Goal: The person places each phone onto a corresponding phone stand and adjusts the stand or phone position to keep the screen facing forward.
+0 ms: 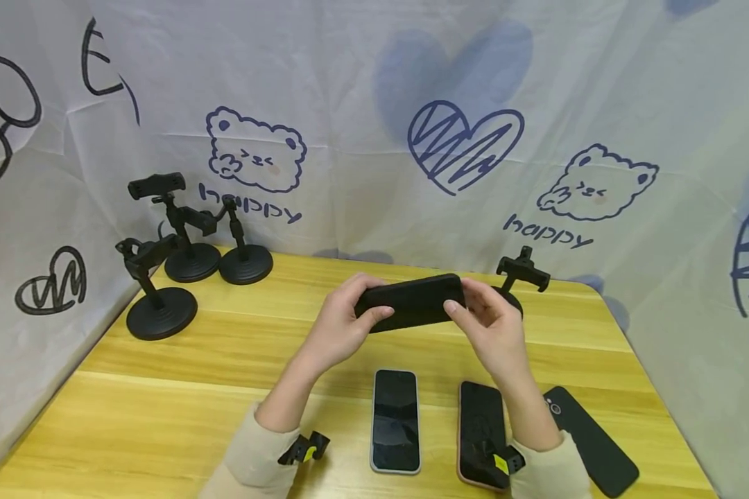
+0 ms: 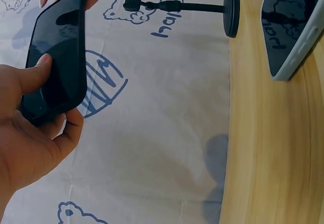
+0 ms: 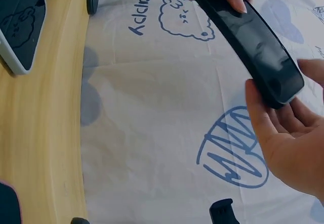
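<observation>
Both hands hold a black smartphone (image 1: 412, 302) sideways above the table, its right end tilted a little higher. My left hand (image 1: 343, 322) grips the left end, with the thumb across the dark screen, as the left wrist view shows on the phone (image 2: 58, 57). At the other end my right hand (image 1: 496, 329) holds the corner between thumb and fingers; in the right wrist view its fingers curl under the phone (image 3: 263, 52). A phone in a pale case (image 1: 396, 421) and one in a pinkish case (image 1: 482, 430) lie below, screens up.
Right of my right forearm a dark phone (image 1: 593, 440) lies back up. A black phone stand (image 1: 523, 272) stands behind my right hand. Several more stands, including a front one (image 1: 162, 312), occupy the far left corner. A printed cloth (image 1: 362, 201) hangs behind the wooden table (image 1: 193, 402).
</observation>
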A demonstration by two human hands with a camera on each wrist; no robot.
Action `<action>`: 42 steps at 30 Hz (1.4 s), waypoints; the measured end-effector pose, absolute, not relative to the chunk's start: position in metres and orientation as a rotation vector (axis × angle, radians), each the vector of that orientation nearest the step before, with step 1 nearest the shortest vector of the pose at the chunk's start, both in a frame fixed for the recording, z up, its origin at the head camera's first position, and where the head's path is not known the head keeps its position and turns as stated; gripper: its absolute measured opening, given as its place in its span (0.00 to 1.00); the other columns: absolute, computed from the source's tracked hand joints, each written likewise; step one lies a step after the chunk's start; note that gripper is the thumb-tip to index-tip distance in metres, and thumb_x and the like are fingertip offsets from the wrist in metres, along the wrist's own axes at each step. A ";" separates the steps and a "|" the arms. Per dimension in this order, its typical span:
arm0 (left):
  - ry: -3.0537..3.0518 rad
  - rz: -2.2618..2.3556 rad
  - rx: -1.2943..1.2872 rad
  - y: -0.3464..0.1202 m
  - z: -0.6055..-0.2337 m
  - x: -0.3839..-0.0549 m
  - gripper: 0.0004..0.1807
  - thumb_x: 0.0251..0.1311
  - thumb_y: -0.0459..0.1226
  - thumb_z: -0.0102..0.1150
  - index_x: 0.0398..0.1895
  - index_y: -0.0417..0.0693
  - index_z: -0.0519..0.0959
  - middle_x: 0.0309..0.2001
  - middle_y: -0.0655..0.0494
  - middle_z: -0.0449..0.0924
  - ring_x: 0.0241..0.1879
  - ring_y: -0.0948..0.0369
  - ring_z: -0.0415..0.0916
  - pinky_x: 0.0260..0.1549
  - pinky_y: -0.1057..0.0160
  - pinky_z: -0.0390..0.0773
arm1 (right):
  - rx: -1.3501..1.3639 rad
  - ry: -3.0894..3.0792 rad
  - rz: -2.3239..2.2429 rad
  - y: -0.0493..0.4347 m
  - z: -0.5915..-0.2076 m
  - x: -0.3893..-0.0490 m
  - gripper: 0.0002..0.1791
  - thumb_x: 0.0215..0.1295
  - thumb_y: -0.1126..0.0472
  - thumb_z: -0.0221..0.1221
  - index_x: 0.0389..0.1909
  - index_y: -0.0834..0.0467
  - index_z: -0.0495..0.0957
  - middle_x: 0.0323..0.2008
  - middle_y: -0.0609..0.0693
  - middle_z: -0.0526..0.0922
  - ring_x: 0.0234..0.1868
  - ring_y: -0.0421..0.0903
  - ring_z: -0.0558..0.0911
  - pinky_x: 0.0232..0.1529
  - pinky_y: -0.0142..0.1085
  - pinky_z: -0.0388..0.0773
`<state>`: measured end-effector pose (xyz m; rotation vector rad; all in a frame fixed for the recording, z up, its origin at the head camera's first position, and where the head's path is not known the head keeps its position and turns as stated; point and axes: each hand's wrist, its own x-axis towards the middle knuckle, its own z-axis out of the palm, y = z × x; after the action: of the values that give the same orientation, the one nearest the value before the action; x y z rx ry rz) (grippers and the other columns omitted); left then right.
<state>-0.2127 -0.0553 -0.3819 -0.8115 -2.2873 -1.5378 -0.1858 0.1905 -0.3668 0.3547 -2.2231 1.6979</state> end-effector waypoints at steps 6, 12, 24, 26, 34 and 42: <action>-2.369 -1.351 -0.908 -0.059 -0.378 -0.211 0.10 0.67 0.32 0.68 0.49 0.45 0.81 0.44 0.55 0.80 0.38 0.60 0.75 0.38 0.58 0.79 | 0.529 -2.375 1.593 0.197 -0.368 -0.188 0.23 0.67 0.68 0.69 0.62 0.62 0.80 0.51 0.59 0.85 0.44 0.42 0.84 0.46 0.28 0.84; -2.451 -1.104 -0.967 -0.060 -0.380 -0.212 0.09 0.65 0.34 0.69 0.46 0.48 0.82 0.42 0.59 0.80 0.37 0.62 0.77 0.38 0.59 0.79 | 0.663 -2.569 1.310 0.197 -0.371 -0.190 0.16 0.65 0.64 0.72 0.53 0.57 0.85 0.45 0.51 0.87 0.40 0.45 0.84 0.39 0.32 0.84; -2.558 -0.890 -1.004 -0.050 -0.387 -0.208 0.10 0.67 0.38 0.69 0.48 0.53 0.82 0.43 0.60 0.82 0.39 0.61 0.81 0.38 0.57 0.82 | 0.796 -2.671 1.017 0.195 -0.380 -0.194 0.13 0.64 0.66 0.72 0.49 0.58 0.87 0.45 0.51 0.89 0.38 0.43 0.84 0.35 0.34 0.82; -2.556 -0.925 -0.988 -0.050 -0.388 -0.209 0.10 0.66 0.38 0.69 0.48 0.53 0.82 0.43 0.61 0.83 0.39 0.61 0.81 0.39 0.57 0.82 | 0.796 -2.657 1.018 0.195 -0.379 -0.193 0.13 0.64 0.67 0.72 0.48 0.58 0.87 0.44 0.51 0.89 0.37 0.43 0.84 0.34 0.35 0.82; -2.480 -1.208 -0.896 -0.052 -0.386 -0.210 0.14 0.61 0.33 0.74 0.50 0.51 0.84 0.46 0.58 0.85 0.44 0.59 0.84 0.45 0.55 0.84 | 0.802 -2.536 1.032 0.193 -0.379 -0.193 0.12 0.61 0.69 0.73 0.46 0.60 0.87 0.43 0.51 0.90 0.40 0.46 0.88 0.38 0.38 0.86; -2.366 -1.474 -0.716 -0.054 -0.381 -0.210 0.24 0.60 0.36 0.76 0.59 0.48 0.81 0.47 0.52 0.85 0.38 0.59 0.82 0.33 0.60 0.82 | 0.706 -2.420 1.153 0.190 -0.378 -0.192 0.14 0.59 0.70 0.74 0.46 0.60 0.88 0.40 0.52 0.90 0.36 0.46 0.87 0.32 0.34 0.85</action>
<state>-0.2096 -0.0536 -0.3815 -0.7156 -2.3664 -1.4742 -0.1919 0.1900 -0.3783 0.7060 -2.4202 1.1528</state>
